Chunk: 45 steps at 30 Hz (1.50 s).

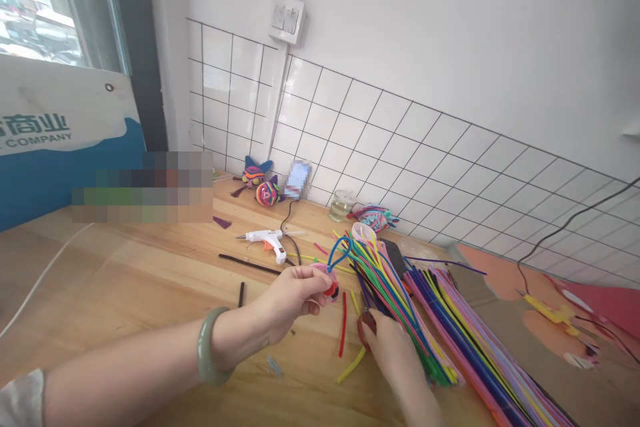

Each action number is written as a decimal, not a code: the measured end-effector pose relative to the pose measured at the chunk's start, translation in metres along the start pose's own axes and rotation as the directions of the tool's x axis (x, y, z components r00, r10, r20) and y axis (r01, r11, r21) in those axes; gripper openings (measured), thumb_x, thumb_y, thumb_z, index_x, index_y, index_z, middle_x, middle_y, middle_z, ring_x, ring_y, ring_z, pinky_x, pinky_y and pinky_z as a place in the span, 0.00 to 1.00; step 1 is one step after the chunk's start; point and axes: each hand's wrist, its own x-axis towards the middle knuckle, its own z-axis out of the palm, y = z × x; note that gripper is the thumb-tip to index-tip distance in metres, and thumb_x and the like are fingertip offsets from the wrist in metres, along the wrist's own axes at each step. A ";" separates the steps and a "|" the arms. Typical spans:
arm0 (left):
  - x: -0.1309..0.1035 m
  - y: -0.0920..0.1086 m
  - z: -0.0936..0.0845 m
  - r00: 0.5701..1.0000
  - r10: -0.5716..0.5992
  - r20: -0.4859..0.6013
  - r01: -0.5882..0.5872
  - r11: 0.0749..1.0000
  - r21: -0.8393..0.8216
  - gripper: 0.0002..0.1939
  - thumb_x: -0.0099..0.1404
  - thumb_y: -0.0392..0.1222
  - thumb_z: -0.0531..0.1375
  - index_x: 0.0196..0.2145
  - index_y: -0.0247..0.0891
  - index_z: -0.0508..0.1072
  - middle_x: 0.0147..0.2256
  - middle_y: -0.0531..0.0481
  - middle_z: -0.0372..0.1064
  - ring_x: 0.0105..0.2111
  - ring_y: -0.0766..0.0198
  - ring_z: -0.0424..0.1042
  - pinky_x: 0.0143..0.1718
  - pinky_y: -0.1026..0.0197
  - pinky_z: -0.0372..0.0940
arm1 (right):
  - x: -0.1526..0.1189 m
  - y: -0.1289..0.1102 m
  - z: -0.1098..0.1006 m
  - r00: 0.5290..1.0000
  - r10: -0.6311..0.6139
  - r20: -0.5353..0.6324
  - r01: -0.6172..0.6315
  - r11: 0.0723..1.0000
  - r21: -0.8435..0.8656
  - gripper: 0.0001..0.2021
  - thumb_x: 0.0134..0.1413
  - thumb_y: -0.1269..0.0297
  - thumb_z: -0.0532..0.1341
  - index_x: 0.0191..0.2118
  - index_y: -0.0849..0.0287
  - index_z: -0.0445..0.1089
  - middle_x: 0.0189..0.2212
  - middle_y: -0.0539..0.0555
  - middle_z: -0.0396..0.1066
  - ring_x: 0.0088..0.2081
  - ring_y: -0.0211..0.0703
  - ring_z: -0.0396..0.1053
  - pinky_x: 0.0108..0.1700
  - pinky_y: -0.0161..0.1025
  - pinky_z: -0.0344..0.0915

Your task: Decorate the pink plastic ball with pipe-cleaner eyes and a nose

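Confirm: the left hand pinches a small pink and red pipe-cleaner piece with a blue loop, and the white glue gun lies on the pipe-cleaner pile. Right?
Not quite. In the head view the white glue gun lies on the bare wooden table, apart from the pile of coloured pipe cleaners. The left hand does pinch the small pink and red pipe-cleaner piece.

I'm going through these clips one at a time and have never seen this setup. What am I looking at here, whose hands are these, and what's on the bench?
There is no machine: one camera on a person's head looks down at their own bare hands. The left hand, with a green bangle on its wrist, pinches a small pink and red pipe-cleaner piece with a blue loop. The right hand rests on a big spread of coloured pipe cleaners. On the wooden bench also lie a white glue gun, short cut pieces, a small glass jar and finished colourful figures by the tiled wall.
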 end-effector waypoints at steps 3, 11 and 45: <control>-0.001 0.001 0.002 1.000 -0.007 0.007 0.007 1.000 0.004 0.10 0.48 0.42 0.68 0.19 0.34 0.72 0.20 0.53 0.66 0.20 0.73 0.59 0.24 0.67 0.53 | -0.001 -0.010 -0.010 0.998 -0.028 -0.065 0.029 0.999 0.020 0.10 0.55 0.66 0.54 0.35 0.60 0.73 0.31 0.62 0.74 0.32 0.50 0.73 0.32 0.41 0.66; -0.004 -0.002 0.004 0.997 0.011 0.078 -0.010 1.000 -0.014 0.07 0.50 0.40 0.66 0.21 0.34 0.75 0.19 0.55 0.62 0.20 0.74 0.56 0.24 0.67 0.51 | -0.009 -0.084 -0.048 0.864 -0.173 -0.473 0.395 0.815 0.423 0.08 0.56 0.62 0.59 0.39 0.57 0.73 0.35 0.55 0.74 0.37 0.43 0.73 0.39 0.38 0.70; 0.000 -0.006 0.001 0.996 -0.086 0.029 0.085 0.995 0.046 0.14 0.52 0.47 0.66 0.22 0.31 0.73 0.17 0.54 0.63 0.18 0.73 0.58 0.24 0.68 0.52 | -0.008 -0.085 -0.016 0.710 -0.206 -0.674 0.518 0.800 0.301 0.08 0.52 0.74 0.62 0.40 0.60 0.69 0.32 0.56 0.72 0.34 0.44 0.71 0.35 0.42 0.69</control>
